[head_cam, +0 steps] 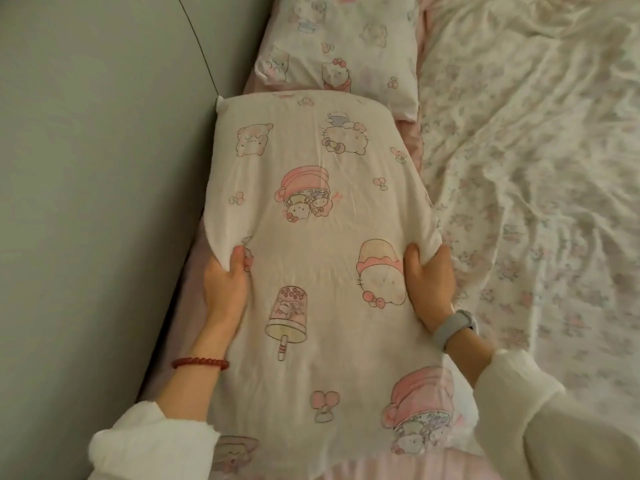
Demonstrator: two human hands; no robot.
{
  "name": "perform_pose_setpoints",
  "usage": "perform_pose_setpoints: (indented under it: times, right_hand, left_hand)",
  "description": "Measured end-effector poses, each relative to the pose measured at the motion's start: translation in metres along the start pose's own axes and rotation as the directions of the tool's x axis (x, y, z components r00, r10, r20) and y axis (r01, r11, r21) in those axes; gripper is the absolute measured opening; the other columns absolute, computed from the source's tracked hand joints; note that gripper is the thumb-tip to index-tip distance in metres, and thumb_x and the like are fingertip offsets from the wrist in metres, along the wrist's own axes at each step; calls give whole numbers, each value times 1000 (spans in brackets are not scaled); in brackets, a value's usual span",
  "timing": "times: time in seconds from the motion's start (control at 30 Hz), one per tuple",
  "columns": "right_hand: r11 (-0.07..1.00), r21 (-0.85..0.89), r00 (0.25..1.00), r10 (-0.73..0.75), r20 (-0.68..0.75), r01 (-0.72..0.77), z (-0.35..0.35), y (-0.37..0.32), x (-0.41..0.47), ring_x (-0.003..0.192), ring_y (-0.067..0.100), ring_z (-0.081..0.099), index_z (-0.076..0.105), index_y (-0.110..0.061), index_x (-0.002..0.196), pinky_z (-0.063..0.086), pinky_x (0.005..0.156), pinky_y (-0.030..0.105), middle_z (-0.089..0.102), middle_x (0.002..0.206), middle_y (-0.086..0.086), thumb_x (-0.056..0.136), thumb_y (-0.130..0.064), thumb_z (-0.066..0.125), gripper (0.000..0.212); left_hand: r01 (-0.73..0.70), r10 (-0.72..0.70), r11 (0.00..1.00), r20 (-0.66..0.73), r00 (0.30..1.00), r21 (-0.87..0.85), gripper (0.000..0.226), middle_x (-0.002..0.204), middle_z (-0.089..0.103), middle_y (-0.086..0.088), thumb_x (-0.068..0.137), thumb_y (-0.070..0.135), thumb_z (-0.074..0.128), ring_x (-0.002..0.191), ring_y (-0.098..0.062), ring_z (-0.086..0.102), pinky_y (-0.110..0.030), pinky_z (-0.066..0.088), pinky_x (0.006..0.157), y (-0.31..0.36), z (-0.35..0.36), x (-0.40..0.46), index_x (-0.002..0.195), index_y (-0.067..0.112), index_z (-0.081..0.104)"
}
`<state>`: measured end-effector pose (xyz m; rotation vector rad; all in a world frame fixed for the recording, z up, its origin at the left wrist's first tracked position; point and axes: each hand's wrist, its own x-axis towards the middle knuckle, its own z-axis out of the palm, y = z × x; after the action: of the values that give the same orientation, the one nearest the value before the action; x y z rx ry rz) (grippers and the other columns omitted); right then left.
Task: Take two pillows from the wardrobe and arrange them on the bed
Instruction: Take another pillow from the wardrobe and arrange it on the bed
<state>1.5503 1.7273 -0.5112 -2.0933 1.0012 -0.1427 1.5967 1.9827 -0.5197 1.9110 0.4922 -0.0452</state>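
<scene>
A white pillow with pink cartoon prints (311, 216) fills the middle of the view, lying along the bed beside the headboard. My left hand (225, 289) grips its left edge, fingers curled under the fabric. On the opposite edge my right hand (429, 282), with a grey watch on the wrist, holds the pillow the same way. A second pillow in the same print (346, 46) lies flat at the top, just beyond the first one, on the pink sheet (412, 147).
A grey-green padded headboard (86, 168) runs down the left side, close against the pillows. A crumpled floral duvet (536, 150) covers the bed on the right.
</scene>
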Motion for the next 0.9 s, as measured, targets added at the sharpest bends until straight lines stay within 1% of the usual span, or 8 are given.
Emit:
perform_pose_setpoints:
  times: [0.17,0.27,0.37,0.5,0.63,0.7,0.77,0.9]
  right_hand:
    - [980,198,996,40,-85,-22,-2,-1,-39,68,5,48,41,-14,102,39,70,34,47,78,-15,86,-36,50,28]
    - [988,52,990,144,-8,-143,6,18,-41,89,31,56,41,-9,109,46,80,43,57,96,6,85,-41,50,41]
    - [953,-161,958,272,95,-255,5,44,-34,124,36,40,32,-8,132,34,102,52,42,135,17,84,-40,54,62]
    - [970,-7,942,236,239,-242,-8,71,-48,132,30,33,19,-19,140,32,108,52,29,146,13,84,-44,55,71]
    - [944,130,889,232,395,-304,-8,78,-65,116,24,49,30,-22,130,44,98,45,47,129,0,82,-40,59,59]
    - [947,166,924,211,320,-274,-7,69,-67,97,20,56,41,-25,111,49,82,37,58,106,-6,82,-34,60,35]
    - [964,166,963,171,208,-207,-8,64,-70,84,14,54,40,-32,100,43,71,28,52,89,-20,81,-36,58,26]
    - [981,119,986,147,78,-155,-15,81,-85,82,9,53,44,-30,106,38,69,26,52,91,-24,82,-43,55,30]
  left_hand:
    - [-106,101,990,59,993,97,22,73,60,14,92,37,45,68,0,55,-20,39,63,14,-31,23,74,29,56]
    - [69,-88,991,169,982,117,29,102,67,0,90,44,46,92,-17,62,-31,48,80,-6,-30,31,103,22,60]
    - [235,-319,932,312,895,278,65,142,41,-6,85,55,46,123,-29,46,-45,41,100,-35,-25,24,139,23,30]
    - [282,-351,919,240,905,276,74,142,40,-10,82,63,44,125,-30,42,-46,37,101,-66,-43,0,141,24,23]
    - [398,-458,882,265,848,251,78,145,37,-9,80,65,45,128,-31,38,-47,32,107,-83,-54,-19,141,24,21]
    - [339,-385,916,235,892,215,66,133,48,-6,82,60,47,117,-27,48,-42,40,98,-76,-53,-25,135,22,33]
    - [263,-288,954,203,936,141,54,117,55,2,81,61,49,104,-20,53,-35,41,87,-69,-57,-34,123,28,44]
    - [203,-212,976,137,968,74,36,103,58,16,69,72,52,90,-2,55,-26,44,74,-73,-66,-57,97,51,49]
